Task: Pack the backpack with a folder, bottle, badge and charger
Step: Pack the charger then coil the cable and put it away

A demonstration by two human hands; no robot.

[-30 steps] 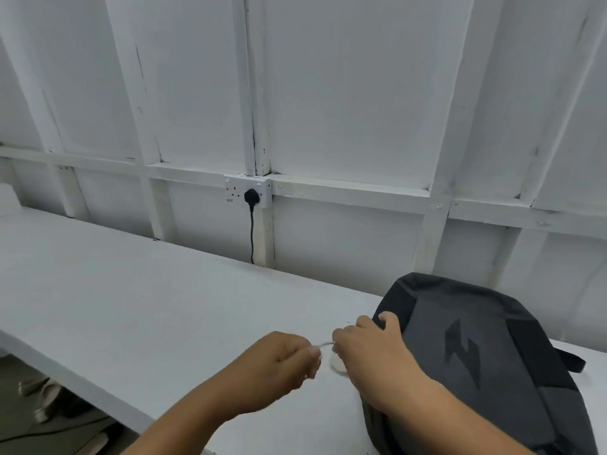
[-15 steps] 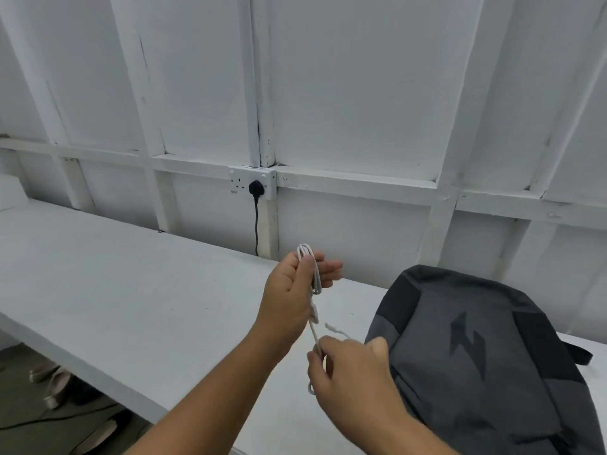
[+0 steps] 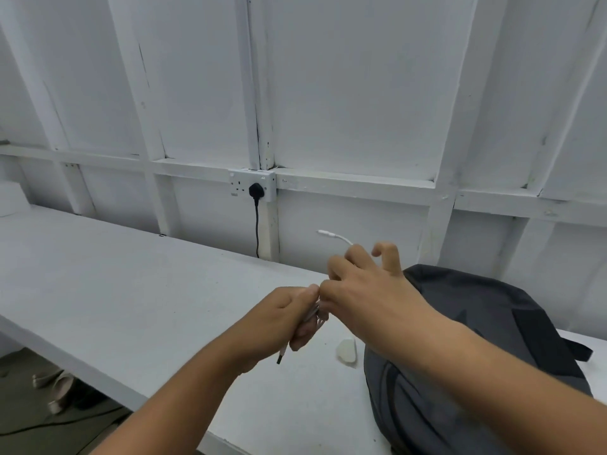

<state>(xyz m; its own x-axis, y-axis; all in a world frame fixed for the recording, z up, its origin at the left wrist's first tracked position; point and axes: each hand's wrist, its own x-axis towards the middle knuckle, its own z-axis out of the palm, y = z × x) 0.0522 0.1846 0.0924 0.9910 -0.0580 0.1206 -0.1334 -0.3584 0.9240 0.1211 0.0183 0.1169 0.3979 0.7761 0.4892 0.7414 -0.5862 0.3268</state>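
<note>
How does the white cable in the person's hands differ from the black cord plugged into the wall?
The white cable is gathered into loops between the left hand and right hand; the black cord hangs straight down. Both ends of the white cable are free, one sticking up, one pointing down; the black cord's plug sits in the wall socket. Both are thin leads.

A long white table (image 3: pixel 108 290) runs from nine o'clock toward five o'clock, its top bare and matte. Behind it stands a white panelled wall (image 3: pixel 354 93) crossed by painted battens. At twelve o'clock a double wall socket (image 3: pixel 251 185) sits on the horizontal rail, with a black plug (image 3: pixel 255 191) in it and a black cord (image 3: pixel 257 229) hanging straight down behind the table. At eight o'clock, under the table edge, pale shoes (image 3: pixel 54 387) lie on the floor.
</note>
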